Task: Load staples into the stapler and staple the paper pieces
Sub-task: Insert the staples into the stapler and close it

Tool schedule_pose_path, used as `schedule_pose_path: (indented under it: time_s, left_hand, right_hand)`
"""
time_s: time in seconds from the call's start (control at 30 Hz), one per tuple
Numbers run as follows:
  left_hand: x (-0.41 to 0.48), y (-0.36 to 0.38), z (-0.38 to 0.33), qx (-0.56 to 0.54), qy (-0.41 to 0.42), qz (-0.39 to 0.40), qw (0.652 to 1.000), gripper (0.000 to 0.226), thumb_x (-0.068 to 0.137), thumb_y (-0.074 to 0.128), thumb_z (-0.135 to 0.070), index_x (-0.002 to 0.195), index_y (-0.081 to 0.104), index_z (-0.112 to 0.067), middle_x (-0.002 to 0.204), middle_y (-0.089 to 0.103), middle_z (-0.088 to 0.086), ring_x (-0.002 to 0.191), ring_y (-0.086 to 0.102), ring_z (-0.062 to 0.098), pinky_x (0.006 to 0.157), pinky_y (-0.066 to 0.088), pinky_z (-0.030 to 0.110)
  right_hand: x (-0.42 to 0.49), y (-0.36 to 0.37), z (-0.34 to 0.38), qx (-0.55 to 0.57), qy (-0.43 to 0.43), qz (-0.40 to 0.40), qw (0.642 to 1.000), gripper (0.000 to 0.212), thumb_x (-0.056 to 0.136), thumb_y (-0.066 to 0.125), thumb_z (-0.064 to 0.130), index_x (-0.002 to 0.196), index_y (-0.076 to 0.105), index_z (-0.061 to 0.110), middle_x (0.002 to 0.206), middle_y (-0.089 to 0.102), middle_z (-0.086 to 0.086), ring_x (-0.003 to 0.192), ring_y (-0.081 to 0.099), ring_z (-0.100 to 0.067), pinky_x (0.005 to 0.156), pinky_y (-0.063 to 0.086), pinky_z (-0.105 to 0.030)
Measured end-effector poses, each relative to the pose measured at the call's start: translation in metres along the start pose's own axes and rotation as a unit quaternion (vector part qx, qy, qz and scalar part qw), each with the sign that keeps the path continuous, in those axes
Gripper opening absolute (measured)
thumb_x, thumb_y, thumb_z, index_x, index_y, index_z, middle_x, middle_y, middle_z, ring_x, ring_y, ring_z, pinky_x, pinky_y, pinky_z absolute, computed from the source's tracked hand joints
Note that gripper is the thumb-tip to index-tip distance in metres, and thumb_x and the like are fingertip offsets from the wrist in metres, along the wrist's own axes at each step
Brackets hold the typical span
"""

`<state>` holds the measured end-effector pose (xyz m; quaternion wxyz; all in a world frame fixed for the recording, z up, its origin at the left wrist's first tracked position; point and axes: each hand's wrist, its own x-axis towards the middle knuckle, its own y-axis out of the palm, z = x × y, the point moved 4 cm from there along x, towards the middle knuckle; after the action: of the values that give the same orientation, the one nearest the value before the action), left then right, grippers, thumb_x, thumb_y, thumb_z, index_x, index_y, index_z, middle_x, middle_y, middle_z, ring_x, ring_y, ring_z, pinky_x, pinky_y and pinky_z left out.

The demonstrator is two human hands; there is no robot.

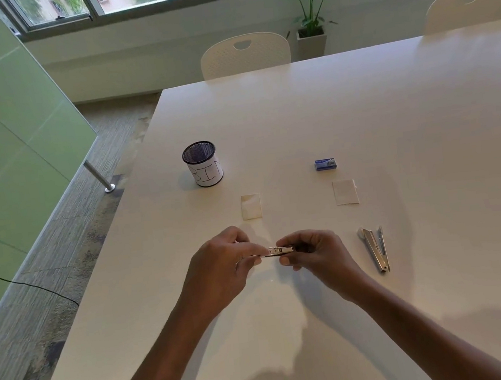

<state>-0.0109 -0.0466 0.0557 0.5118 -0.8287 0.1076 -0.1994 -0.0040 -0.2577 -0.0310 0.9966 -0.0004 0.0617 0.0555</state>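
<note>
**Both hands on the stapler, above the near part of the table**

My left hand pinches the left end of a small silver stapler, thumb and fingertips curled in on it. My right hand grips the other end, fingers curled over the top and thumb underneath, so most of that end is hidden; I can only make out something dark inside the grip. The stapler lies roughly level between the two hands, held just above the white table. Whether it is loaded I cannot tell.

Just to the right of my right hand a silver metal tool lies flat on the table, its two long arms joined at the near end and spread apart at the far end.

Beyond my hands lie two paper pieces, well apart: a small one to the left and a slightly larger one to the right. A small blue staple box sits just behind the right piece. Further left stands a dark mesh cup wrapped in white paper marked "BIN".

Across the table are two white chairs, with a potted plant between them under the window. A green partition stands off to my left.
</note>
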Motion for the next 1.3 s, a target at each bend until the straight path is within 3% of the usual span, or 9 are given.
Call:
schedule_pose_path:
  time_s: [0.3,0.4,0.5,0.67,0.87,0.97,1.1,1.2,1.3]
  left_hand:
    - [-0.007,0.013,0.007,-0.120,-0.074,0.043,0.989,0.031,0.090,0.084,-0.012,0.112,0.078,-0.033,0.099,0.071,-0.010,0.088,0.072,0.008,0.085,0.063,0.030]
    - [-0.012,0.023,0.010,-0.190,-0.141,0.075,0.969,0.038,0.089,0.081,-0.013,0.111,0.069,-0.042,0.094,0.073,-0.012,0.079,0.069,0.003,0.074,0.060,0.021]
    - [-0.016,0.034,0.010,-0.287,-0.199,0.091,0.933,0.041,0.085,0.085,-0.017,0.112,0.069,-0.044,0.096,0.079,-0.008,0.077,0.073,0.003,0.072,0.063,0.023]
    - [-0.015,0.046,0.006,-0.469,-0.276,0.090,0.834,0.054,0.078,0.095,-0.007,0.123,0.071,-0.024,0.098,0.086,0.010,0.094,0.083,0.027,0.077,0.066,0.034]
    - [-0.012,0.046,0.008,-0.526,-0.319,0.069,0.786,0.067,0.070,0.102,-0.006,0.127,0.070,-0.019,0.113,0.084,0.010,0.104,0.083,0.023,0.081,0.066,0.029]
    - [-0.011,0.044,0.008,-0.551,-0.327,0.079,0.764,0.076,0.064,0.103,-0.009,0.131,0.068,-0.017,0.120,0.081,0.015,0.107,0.082,0.026,0.085,0.067,0.034]
    - [-0.013,0.044,0.008,-0.595,-0.308,0.109,0.734,0.079,0.066,0.102,-0.009,0.136,0.067,-0.016,0.127,0.077,0.020,0.117,0.079,0.031,0.102,0.064,0.047]
    - [-0.018,0.039,0.009,-0.593,-0.266,0.132,0.748,0.074,0.073,0.101,-0.012,0.137,0.067,-0.025,0.127,0.080,0.014,0.121,0.078,0.030,0.107,0.062,0.045]
    - [-0.023,0.036,0.012,-0.539,-0.221,0.104,0.806,0.074,0.073,0.101,-0.017,0.136,0.068,-0.038,0.129,0.079,0.003,0.119,0.078,0.025,0.106,0.062,0.043]
  right_hand:
    - [-0.003,-0.003,0.002,0.054,-0.030,-0.017,0.998,0.046,0.084,0.086,-0.008,0.121,0.079,0.017,0.089,0.079,-0.006,0.079,0.073,-0.014,0.074,0.062,-0.026]
    - [-0.003,-0.002,0.004,0.079,-0.045,-0.029,0.995,0.053,0.086,0.086,-0.006,0.129,0.075,0.022,0.094,0.080,-0.008,0.087,0.076,-0.018,0.079,0.064,-0.029]
    - [-0.005,0.004,0.008,0.070,-0.056,-0.031,0.996,0.048,0.088,0.085,-0.003,0.125,0.077,0.026,0.102,0.082,-0.006,0.094,0.078,-0.018,0.082,0.064,-0.031]
    - [-0.015,0.019,0.017,0.022,-0.074,0.076,0.994,0.038,0.098,0.076,-0.001,0.131,0.077,0.018,0.117,0.080,-0.010,0.110,0.077,-0.031,0.096,0.065,-0.046]
    - [-0.022,0.028,0.024,-0.079,-0.111,0.141,0.981,0.069,0.079,0.096,0.006,0.142,0.070,0.017,0.132,0.070,-0.004,0.122,0.070,-0.020,0.103,0.061,-0.039]
    - [-0.023,0.031,0.026,-0.189,-0.174,0.107,0.960,0.066,0.081,0.095,0.010,0.142,0.071,0.016,0.129,0.070,0.004,0.117,0.070,-0.012,0.098,0.062,-0.034]
    - [-0.023,0.030,0.027,-0.217,-0.236,0.060,0.945,0.047,0.090,0.087,0.011,0.136,0.075,0.015,0.124,0.074,0.004,0.110,0.074,-0.011,0.089,0.065,-0.030]
    - [-0.021,0.026,0.024,-0.183,-0.220,0.029,0.958,0.041,0.091,0.086,0.011,0.131,0.077,0.017,0.118,0.076,0.006,0.106,0.075,-0.013,0.084,0.064,-0.029]
    - [-0.019,0.020,0.020,-0.152,-0.194,-0.007,0.969,0.040,0.089,0.087,0.005,0.126,0.080,0.017,0.112,0.078,0.007,0.101,0.075,-0.014,0.081,0.059,-0.022]
